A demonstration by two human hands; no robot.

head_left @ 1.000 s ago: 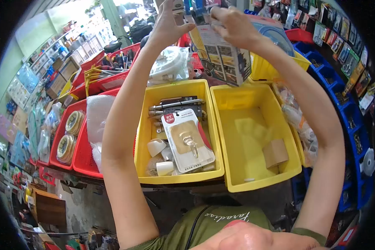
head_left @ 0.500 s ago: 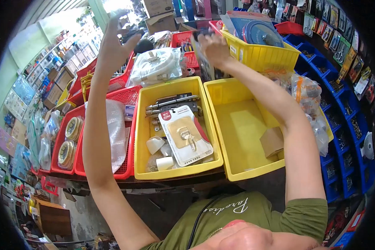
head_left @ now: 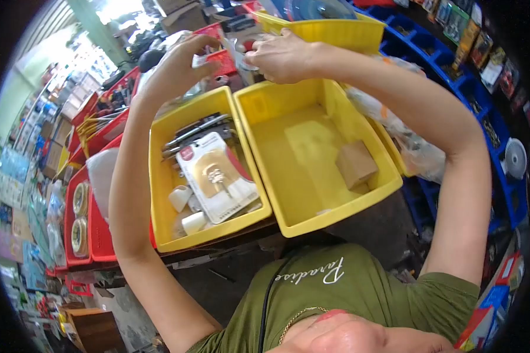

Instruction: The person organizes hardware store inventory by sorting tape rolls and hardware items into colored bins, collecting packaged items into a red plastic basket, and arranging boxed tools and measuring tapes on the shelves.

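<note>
My right hand (head_left: 284, 57) grips a clear plastic package (head_left: 239, 54) beyond the yellow bins; its contents are too blurred to name. Facing it from the left is my left hand (head_left: 179, 67), thumb and fingers apart, holding nothing that I can see. Below my hands, the left yellow bin (head_left: 159, 176) contains a blister-packed hook (head_left: 217, 176), white plastic fittings (head_left: 193, 222) and metal hardware (head_left: 203, 129). Inside the right yellow bin (head_left: 288, 159) a small brown cardboard box (head_left: 357, 165) lies toward the right side.
A further yellow bin (head_left: 330, 35) stands behind the right one. Bagged goods (head_left: 400, 138) line the right edge, beside blue compartment trays (head_left: 471, 94). Red baskets (head_left: 76, 247) with coiled rolls sit at left. A small white fan (head_left: 516, 157) is far right.
My left hand has come down and my right hand has moved left with the package, bringing them closer together. The whole view has turned and shifted.
</note>
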